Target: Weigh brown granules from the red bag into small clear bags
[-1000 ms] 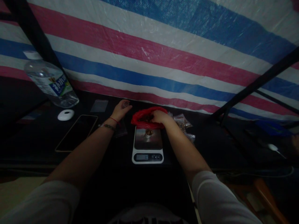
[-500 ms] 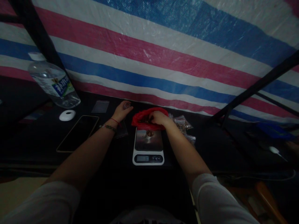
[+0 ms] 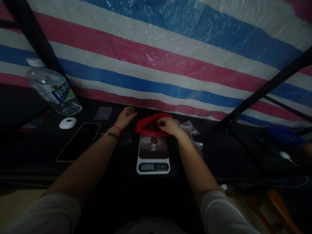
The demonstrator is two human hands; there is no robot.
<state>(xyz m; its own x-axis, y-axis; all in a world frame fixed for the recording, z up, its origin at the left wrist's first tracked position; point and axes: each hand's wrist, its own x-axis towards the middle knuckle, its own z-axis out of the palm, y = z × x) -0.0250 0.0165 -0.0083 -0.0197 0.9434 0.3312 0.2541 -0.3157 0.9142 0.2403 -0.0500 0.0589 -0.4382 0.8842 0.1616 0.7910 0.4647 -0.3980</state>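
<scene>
A small white kitchen scale (image 3: 153,156) sits on the dark table, with a little cup of brownish bits (image 3: 154,140) on its steel plate. Behind it lies an open red plastic bag (image 3: 146,126). My right hand (image 3: 167,125) reaches into the bag's mouth with its fingers curled; what they pinch is hidden. My left hand (image 3: 125,117) rests left of the bag, fingers closed round a small clear thing that I cannot make out. A small clear bag (image 3: 124,139) lies under my left wrist.
A dark phone (image 3: 79,141), a white round puck (image 3: 68,123), a water bottle (image 3: 53,88) and an empty zip bag (image 3: 103,113) are at the left. Filled clear bags (image 3: 191,130) lie right of the red bag. A striped tarp (image 3: 170,58) hangs behind.
Both hands keep their places; my right hand has shifted slightly within the red bag. The view has moved a little.
</scene>
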